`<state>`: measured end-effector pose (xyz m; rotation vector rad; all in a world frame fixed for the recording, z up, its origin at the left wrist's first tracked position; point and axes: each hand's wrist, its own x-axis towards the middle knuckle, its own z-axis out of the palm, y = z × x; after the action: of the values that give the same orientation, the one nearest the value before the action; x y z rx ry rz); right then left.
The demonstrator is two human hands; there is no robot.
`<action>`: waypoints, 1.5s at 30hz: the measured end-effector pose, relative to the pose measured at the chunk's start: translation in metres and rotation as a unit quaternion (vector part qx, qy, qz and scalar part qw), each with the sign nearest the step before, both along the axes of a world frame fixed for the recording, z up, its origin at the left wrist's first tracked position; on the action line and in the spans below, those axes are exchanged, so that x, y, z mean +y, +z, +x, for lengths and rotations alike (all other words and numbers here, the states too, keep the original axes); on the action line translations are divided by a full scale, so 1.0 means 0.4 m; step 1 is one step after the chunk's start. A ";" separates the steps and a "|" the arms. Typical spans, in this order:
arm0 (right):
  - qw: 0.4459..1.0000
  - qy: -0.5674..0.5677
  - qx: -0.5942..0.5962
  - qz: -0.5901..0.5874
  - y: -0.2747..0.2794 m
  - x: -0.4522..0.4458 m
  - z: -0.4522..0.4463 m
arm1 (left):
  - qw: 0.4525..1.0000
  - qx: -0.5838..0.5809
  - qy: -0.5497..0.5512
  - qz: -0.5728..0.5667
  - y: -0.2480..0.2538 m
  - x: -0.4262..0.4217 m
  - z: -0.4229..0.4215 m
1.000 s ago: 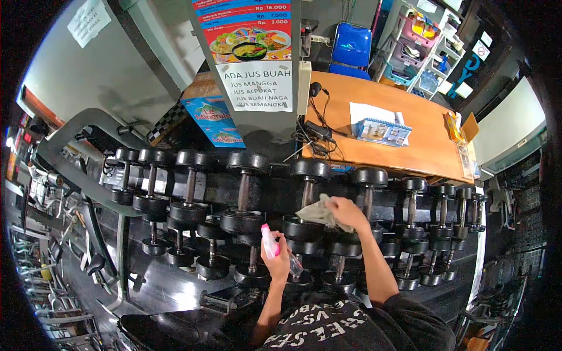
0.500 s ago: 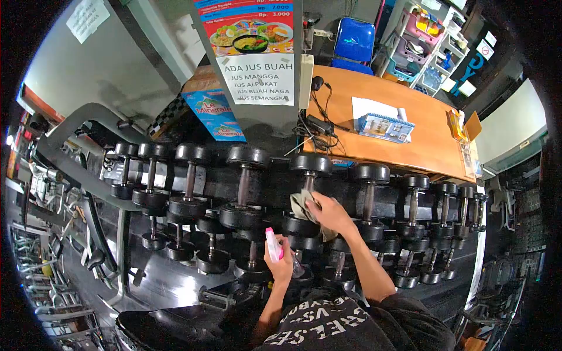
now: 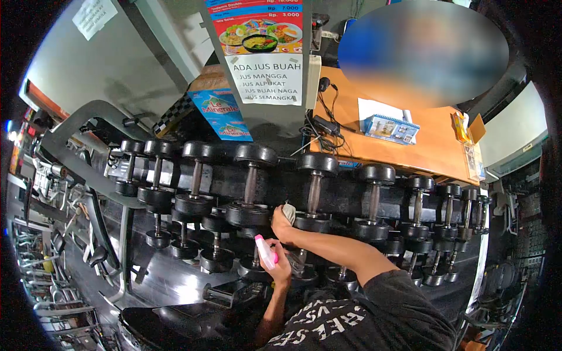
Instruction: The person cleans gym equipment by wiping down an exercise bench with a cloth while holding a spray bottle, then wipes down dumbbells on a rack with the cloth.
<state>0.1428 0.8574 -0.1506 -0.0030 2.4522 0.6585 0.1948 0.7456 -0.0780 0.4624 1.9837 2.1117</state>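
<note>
My left hand [image 3: 277, 264] is wrapped round a spray bottle [image 3: 266, 251] with a pink and white head, held in front of the lower row of dumbbells. Bunched in my right hand [image 3: 282, 225] is a pale cloth [image 3: 288, 213], between a black dumbbell [image 3: 249, 214] on the left and another dumbbell [image 3: 313, 222] on the right. Both dumbbells rest on the upper tier of the rack, their metal handles showing. My right forearm reaches across to the left, over the lower row.
An orange desk [image 3: 392, 152] with a calendar [image 3: 391, 128] and cables [image 3: 328, 126] stands behind the rack. A pillar sign [image 3: 266, 79] and a blue carton [image 3: 222, 114] are further left. Gym machine frames [image 3: 126, 251] stand at the left. A blurred patch covers the upper right.
My right hand has moved left with the cloth, from the middle dumbbell to the gap beside it. My left hand still holds the bottle. The blurred patch has appeared over the chair and shelf area.
</note>
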 end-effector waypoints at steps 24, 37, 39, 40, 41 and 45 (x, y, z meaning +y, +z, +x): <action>0.366 -0.494 0.590 -0.524 -0.009 -0.005 0.549 | 0.992 0.014 -0.101 0.071 0.080 0.029 0.076; 0.848 -0.065 0.485 -0.204 0.181 0.043 0.258 | 0.995 0.025 -0.092 0.022 0.065 -0.131 0.135; 0.899 -0.071 0.393 -0.178 0.175 0.037 0.222 | 0.993 0.021 -0.116 0.012 0.063 -0.154 0.145; 0.900 -0.070 0.393 -0.177 0.174 0.036 0.222 | 0.993 0.021 -0.115 0.014 0.063 -0.158 0.153; 0.911 -0.046 0.381 -0.149 0.176 0.035 0.216 | 0.992 0.018 -0.120 0.010 0.065 -0.161 0.156; 0.815 0.000 0.513 -0.269 0.161 0.051 0.260 | 0.991 0.006 -0.136 0.005 0.079 -0.177 0.157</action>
<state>0.2468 0.8779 -0.0862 0.1732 3.6004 -0.1691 0.2578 0.6749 -0.0462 0.7066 1.7987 1.9551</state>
